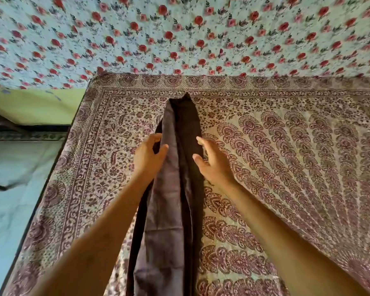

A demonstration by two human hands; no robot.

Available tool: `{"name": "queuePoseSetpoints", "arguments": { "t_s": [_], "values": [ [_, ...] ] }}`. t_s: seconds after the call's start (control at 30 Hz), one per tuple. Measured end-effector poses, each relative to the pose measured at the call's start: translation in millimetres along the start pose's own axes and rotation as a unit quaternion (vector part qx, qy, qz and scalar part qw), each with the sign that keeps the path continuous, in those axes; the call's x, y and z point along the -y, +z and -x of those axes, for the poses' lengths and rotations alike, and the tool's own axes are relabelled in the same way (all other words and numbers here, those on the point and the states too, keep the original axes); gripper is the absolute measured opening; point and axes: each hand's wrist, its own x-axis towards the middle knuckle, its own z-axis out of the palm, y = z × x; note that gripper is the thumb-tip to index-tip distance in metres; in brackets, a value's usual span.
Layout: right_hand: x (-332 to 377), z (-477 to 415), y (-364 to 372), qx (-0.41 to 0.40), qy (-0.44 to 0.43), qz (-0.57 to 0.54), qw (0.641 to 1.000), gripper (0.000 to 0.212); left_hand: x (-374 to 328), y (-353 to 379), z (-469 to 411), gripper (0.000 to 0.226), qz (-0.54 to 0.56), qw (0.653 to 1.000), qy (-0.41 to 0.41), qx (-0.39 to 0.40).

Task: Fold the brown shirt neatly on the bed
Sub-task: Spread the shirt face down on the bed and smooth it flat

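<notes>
bed (286,167) under both hands | brown shirt (173,199) narrow strip between the hands, long axis running straight away from the person | left hand (150,153) nearer, fingers curled on its left edge | right hand (212,162) fingers spread, empty, just beside right edge

A home bedroom, with a cloth-covered bed (276,167).
</notes>
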Motion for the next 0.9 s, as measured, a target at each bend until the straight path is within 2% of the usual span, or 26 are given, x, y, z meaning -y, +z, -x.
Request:
{"name": "queuePoseSetpoints", "arguments": {
  "t_s": [0.27, 0.4, 0.5, 0.6, 0.7, 0.77, 0.9],
  "values": [
    [-91.6, -96.8, 44.0, 0.022, 0.013, 0.010, 1.000, 0.050, 30.8, 88.6, -130.9, 0.034, -0.047, 0.998, 0.028, -0.011],
    [-120.3, -130.6, 53.8, 0.028, 0.031, 0.038, 0.998, 0.051, 29.9, 111.7, -185.3, 0.035, -0.068, 0.998, -0.004, -0.018],
    [-136.6, -151.2, 58.9, 0.033, 0.044, 0.050, 0.997, 0.053, 32.6, 126.1, -222.9, 0.041, -0.099, 0.995, -0.009, -0.028],
    [-151.3, -167.5, 68.5, 0.038, 0.050, 0.055, 0.996, 0.057, 38.8, 140.9, -255.7, 0.054, -0.150, 0.988, -0.017, 0.007],
    [-164.4, -171.7, 76.8, 0.049, 0.069, 0.026, 0.996, 0.059, 42.0, 152.1, -272.6, 0.070, -0.092, 0.991, -0.073, 0.064],
    [-170.9, -168.9, 79.0, 0.056, 0.079, 0.008, 0.995, 0.060, 40.4, 156.8, -276.3, 0.075, -0.040, 0.990, -0.113, 0.075],
    [-173.9, -158.3, 70.8, 0.043, 0.087, -0.001, 0.995, 0.061, 20.6, 155.7, -273.6, 0.041, 0.069, 0.988, -0.133, 0.041]
  ]
}}
